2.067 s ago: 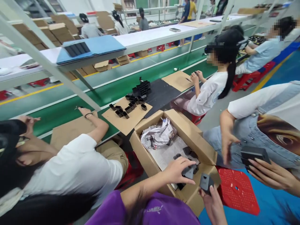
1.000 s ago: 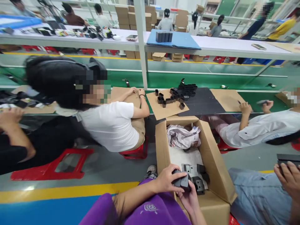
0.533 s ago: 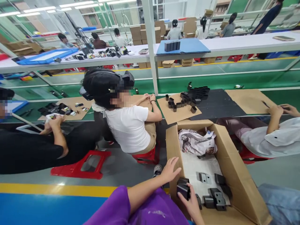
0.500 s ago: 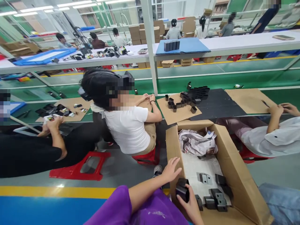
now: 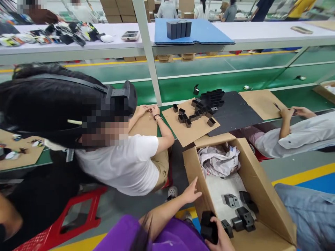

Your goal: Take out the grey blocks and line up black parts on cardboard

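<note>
My right hand (image 5: 221, 236) grips a stack of dark grey plastic parts (image 5: 208, 226) at the near-left corner of an open cardboard box (image 5: 264, 195). My left hand (image 5: 192, 191) is empty with fingers spread, resting at the box's left wall. Several more grey parts (image 5: 239, 212) lie on white paper on the box floor. Crumpled paper (image 5: 218, 161) fills the far end of the box.
A person in a white shirt (image 5: 123, 164) with a headset sits on a red stool (image 5: 70, 223) close at left. Small black boxes (image 5: 199, 111) lie on cardboard on the green conveyor bench. Another seated person (image 5: 298, 134) is at right; a denim-clad leg (image 5: 309, 209) is beside the box.
My left hand let go of the parts and opened at the box wall. My right hand drew the stack toward me. The view swung left and closer to the seated person.
</note>
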A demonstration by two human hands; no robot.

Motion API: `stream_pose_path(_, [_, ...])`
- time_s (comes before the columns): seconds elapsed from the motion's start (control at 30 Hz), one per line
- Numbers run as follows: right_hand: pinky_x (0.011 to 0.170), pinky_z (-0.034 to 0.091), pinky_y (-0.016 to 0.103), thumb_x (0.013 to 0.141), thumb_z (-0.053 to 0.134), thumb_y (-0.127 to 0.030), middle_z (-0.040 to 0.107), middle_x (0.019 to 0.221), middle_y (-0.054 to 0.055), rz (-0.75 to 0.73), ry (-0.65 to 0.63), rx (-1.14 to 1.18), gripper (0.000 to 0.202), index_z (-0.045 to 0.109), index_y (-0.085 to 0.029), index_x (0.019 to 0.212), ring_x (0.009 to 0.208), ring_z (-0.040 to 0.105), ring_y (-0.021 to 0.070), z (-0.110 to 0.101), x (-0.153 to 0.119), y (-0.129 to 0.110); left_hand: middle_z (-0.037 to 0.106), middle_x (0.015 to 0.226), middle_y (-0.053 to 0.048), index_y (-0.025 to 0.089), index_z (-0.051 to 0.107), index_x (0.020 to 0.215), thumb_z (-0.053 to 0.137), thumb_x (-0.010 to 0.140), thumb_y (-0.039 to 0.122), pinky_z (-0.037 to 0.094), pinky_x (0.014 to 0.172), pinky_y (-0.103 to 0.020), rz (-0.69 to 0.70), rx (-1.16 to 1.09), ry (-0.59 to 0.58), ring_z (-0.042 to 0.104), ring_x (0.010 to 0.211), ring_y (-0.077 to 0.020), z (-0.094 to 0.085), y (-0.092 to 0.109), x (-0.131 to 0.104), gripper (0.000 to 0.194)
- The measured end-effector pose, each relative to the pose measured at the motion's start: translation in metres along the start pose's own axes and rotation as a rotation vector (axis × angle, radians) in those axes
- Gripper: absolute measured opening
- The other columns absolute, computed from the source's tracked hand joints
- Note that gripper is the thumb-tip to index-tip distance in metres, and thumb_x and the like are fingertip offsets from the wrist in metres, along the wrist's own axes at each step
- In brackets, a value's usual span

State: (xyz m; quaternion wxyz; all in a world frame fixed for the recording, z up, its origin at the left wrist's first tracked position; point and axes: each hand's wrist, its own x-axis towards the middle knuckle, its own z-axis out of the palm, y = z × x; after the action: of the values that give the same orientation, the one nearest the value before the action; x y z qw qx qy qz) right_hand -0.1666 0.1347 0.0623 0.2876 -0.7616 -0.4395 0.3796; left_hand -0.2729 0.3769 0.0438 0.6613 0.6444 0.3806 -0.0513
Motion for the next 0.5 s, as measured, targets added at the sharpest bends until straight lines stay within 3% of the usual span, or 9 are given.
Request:
stream_pose_path(0.07, [0.099,0.056,0.047,0.064,0.068,-0.027,0.068,0.121,0.01,-0.073,0.089,-0.059,0.062,0.052,-0.026,0.124,0.114,0.069,0.0338,-0.018,0.031,-0.029,0.041,0.159,-0.019,0.019,0.016,0.163,0.062,0.084,0.03,0.046,0.11,-0.041,-0.041,-0.025,0.043,0.068,0.112,-0.0238,-0.017,-0.011,-0.01,0.092])
stream_pose_path(0.13, [0.101,0.054,0.051,0.07,0.069,-0.031,0.064,0.127,0.013,-0.223,0.147,-0.153,0.065,0.047,-0.026,0.132,0.119,0.065,0.0344,-0.044,0.084,-0.07,0.047,0.155,-0.019,0.018,0.02,0.162,0.06,0.085,0.03,0.047,0.108,-0.04,-0.078,-0.056,0.102,0.071,0.102,-0.0206,-0.033,-0.022,-0.018,0.088])
stream_pose_path(0.2, [0.102,0.053,0.053,0.071,0.069,-0.032,0.062,0.129,0.016,-0.452,0.139,-0.239,0.067,0.047,-0.024,0.133,0.12,0.063,0.0352,-0.073,0.156,-0.122,0.05,0.153,-0.018,0.02,0.025,0.16,0.06,0.082,0.032,0.049,0.106,-0.039,-0.113,-0.091,0.166,0.071,0.095,-0.019,-0.047,-0.032,-0.026,0.087])
stream_pose_path(0.3, [0.108,0.046,0.053,0.073,0.068,-0.029,0.058,0.136,0.019,-0.688,0.096,-0.389,0.073,0.043,-0.018,0.14,0.127,0.055,0.0351,-0.103,0.287,-0.218,0.057,0.147,-0.011,0.03,0.034,0.157,0.061,0.077,0.037,0.05,0.104,-0.041,-0.153,-0.143,0.267,0.071,0.093,-0.0202,-0.063,-0.043,-0.038,0.084])
stream_pose_path(0.4, [0.113,0.036,0.053,0.076,0.068,-0.028,0.053,0.143,0.021,-0.729,0.029,-0.626,0.08,0.037,-0.014,0.148,0.135,0.046,0.0365,-0.102,0.418,-0.315,0.065,0.135,-0.003,0.04,0.046,0.148,0.059,0.071,0.04,0.051,0.102,-0.044,-0.183,-0.19,0.354,0.071,0.092,-0.0224,-0.07,-0.051,-0.053,0.078])
stream_pose_path(0.5, [0.114,0.029,0.057,0.077,0.068,-0.022,0.05,0.147,0.024,-0.689,-0.09,-0.849,0.089,0.026,-0.011,0.155,0.138,0.039,0.0385,-0.072,0.521,-0.383,0.071,0.125,-0.004,0.037,0.052,0.144,0.062,0.063,0.042,0.054,0.094,-0.046,-0.24,-0.251,0.397,0.073,0.079,-0.0223,-0.062,-0.061,-0.065,0.082])
